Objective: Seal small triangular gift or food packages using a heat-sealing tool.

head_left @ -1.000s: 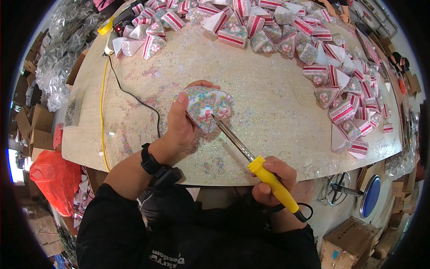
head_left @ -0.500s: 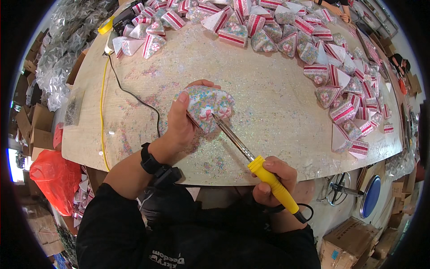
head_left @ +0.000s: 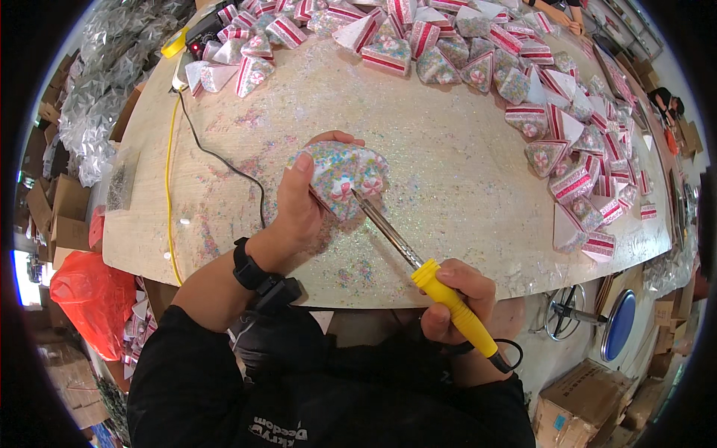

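My left hand [head_left: 300,196] is closed around a glitter-covered fake cake slice [head_left: 347,168], thumb on its near left side and fingers behind it. Pink-and-white swirl candy decorations show on its glittery face. In my right hand [head_left: 459,299] is a soldering iron with a yellow handle [head_left: 455,306], gripped between thumb and fingers. Its metal shaft [head_left: 390,235] slants up and left, and the tip meets or nearly meets the slice beside one candy swirl. Exact contact cannot be made out.
Many similar cake slices [head_left: 571,183] are heaped along the table's far and right sides. A black cord [head_left: 224,160] and yellow cable [head_left: 170,201] cross the left side. Loose glitter covers the tabletop [head_left: 448,149]. A blue stool [head_left: 618,326] stands at right, a red bag [head_left: 89,299] at left.
Almost nothing differs. Both hands keep their hold, and the slice and the soldering iron have shifted only very slightly to the left.
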`<state>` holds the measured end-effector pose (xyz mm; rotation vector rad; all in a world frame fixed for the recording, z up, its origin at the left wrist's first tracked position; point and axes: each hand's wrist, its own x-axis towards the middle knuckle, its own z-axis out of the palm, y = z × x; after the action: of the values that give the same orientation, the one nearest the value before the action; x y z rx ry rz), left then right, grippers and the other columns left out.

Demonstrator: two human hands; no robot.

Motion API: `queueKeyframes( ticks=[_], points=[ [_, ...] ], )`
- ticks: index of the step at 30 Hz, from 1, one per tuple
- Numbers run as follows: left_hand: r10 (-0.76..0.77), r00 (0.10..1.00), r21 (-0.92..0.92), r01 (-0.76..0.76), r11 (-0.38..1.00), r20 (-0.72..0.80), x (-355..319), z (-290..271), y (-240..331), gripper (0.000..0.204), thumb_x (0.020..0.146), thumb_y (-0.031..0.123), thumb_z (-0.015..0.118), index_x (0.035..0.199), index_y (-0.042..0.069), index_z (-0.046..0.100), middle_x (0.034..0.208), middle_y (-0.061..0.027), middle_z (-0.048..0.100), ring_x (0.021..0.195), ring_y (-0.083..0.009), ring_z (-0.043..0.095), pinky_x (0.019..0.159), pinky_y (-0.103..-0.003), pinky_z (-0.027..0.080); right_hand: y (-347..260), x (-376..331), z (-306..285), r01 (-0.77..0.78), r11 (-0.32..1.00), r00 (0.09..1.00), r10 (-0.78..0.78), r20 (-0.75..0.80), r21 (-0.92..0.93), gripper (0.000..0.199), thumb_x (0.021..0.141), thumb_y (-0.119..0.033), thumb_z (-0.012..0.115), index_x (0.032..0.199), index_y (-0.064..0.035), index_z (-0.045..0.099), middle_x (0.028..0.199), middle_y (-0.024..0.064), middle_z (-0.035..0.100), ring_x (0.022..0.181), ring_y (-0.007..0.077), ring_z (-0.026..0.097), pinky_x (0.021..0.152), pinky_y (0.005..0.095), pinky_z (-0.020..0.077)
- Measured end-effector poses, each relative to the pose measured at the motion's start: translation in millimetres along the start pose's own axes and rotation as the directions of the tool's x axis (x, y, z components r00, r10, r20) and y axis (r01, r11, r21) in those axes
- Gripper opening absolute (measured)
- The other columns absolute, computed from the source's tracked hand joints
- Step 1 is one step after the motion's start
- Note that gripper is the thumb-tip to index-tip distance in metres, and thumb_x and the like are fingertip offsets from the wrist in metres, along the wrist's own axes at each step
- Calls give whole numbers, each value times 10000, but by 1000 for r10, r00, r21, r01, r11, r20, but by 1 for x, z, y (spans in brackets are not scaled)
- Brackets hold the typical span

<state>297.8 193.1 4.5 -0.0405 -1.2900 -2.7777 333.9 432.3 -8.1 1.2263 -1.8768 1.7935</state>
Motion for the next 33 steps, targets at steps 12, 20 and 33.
queueKeyframes(
  ticks=[12,20,33],
  points=[
    [82,996,9,-82,997,28,0,0,-3,778,880,608,628,1302,-19,442,1115,-186,634,1007,-280,672,888,-408,568,-1,5,4,-3,997,993,13,-121,78,347,879,-174,714,1159,-27,572,735,101,602,557,218,570,522,310,434],
    [152,984,133,-164,977,94,5,-12,-1,827,865,604,644,1312,-59,433,1167,-179,612,1050,-276,662,921,-407,552,-2,5,6,11,995,991,2,-134,94,341,878,-154,703,1155,-20,556,721,101,588,553,212,566,518,301,429],
    [181,980,155,-191,969,79,3,-6,-2,809,880,619,611,1318,-42,446,1231,-148,584,1146,-268,620,965,-420,526,3,3,3,37,990,988,-16,-151,138,329,880,-157,690,1145,-12,562,713,97,584,547,212,553,516,302,424]
  ],
)
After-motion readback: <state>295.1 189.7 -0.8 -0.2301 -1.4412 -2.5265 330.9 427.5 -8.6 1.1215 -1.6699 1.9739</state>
